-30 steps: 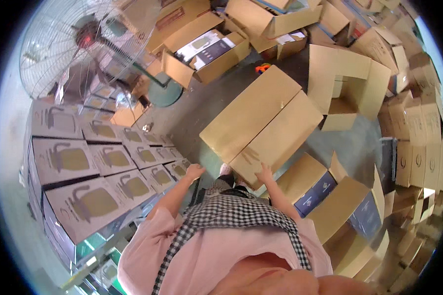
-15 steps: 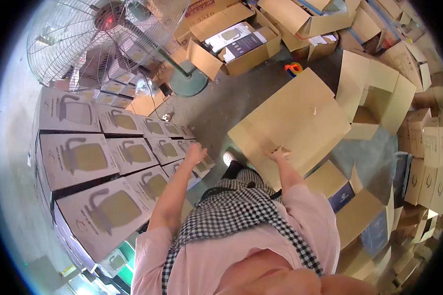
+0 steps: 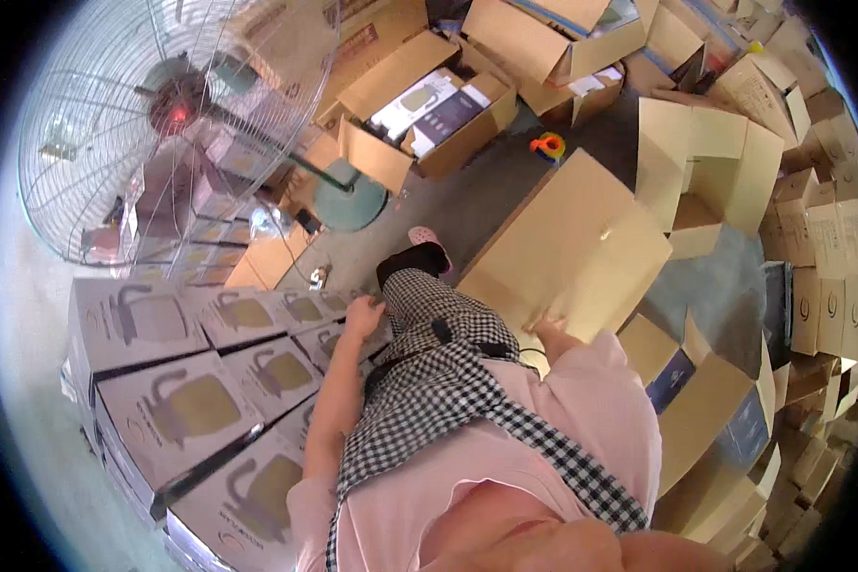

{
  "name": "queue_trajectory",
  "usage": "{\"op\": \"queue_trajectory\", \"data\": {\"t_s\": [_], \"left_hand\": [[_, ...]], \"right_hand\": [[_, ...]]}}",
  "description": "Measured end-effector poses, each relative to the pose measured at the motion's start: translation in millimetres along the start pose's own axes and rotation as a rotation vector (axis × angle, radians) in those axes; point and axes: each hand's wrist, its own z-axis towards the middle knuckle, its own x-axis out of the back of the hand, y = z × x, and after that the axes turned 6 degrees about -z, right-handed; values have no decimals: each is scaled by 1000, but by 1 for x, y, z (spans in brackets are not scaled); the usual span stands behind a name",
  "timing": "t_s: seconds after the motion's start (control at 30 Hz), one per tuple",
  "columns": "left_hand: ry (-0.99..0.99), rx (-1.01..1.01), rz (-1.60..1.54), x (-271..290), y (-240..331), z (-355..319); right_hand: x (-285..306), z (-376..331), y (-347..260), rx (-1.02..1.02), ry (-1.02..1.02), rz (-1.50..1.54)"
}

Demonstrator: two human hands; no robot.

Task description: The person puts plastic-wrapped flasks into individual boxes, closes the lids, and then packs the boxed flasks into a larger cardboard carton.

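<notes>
Grey concrete floor [image 3: 467, 205], open cartons [image 3: 429, 105], floor fan [image 3: 176, 105]

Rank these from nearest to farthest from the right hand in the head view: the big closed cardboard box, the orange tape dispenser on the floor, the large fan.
1. The big closed cardboard box: the right hand touches its near edge.
2. The orange tape dispenser: on the floor beyond the box.
3. The large fan: far off to the upper left.
</notes>
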Motion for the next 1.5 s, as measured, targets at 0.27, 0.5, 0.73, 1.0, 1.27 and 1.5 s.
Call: {"op": "queue_trajectory", "data": {"t_s": [0.27, 0.5, 0.73, 1.0, 1.27, 1.5], "left_hand": [[-117, -125, 196, 67, 96, 187], [-329, -228, -342, 125, 411, 411], [-667, -195, -1241, 156, 722, 585], [-401, -57, -1237, 195, 868, 763], [-582, -140, -1418, 147, 790, 762], [-453, -618, -1345, 243, 822, 635]], "right_hand": [[40, 32, 61, -25, -2, 601], [171, 67, 134, -30, 104, 1679], [470, 144, 204, 94, 810, 1051], [821, 85, 262, -6, 1279, 1429], [844, 111, 331, -1, 1333, 1846], [758, 27, 265, 426, 1586, 1912]]}}
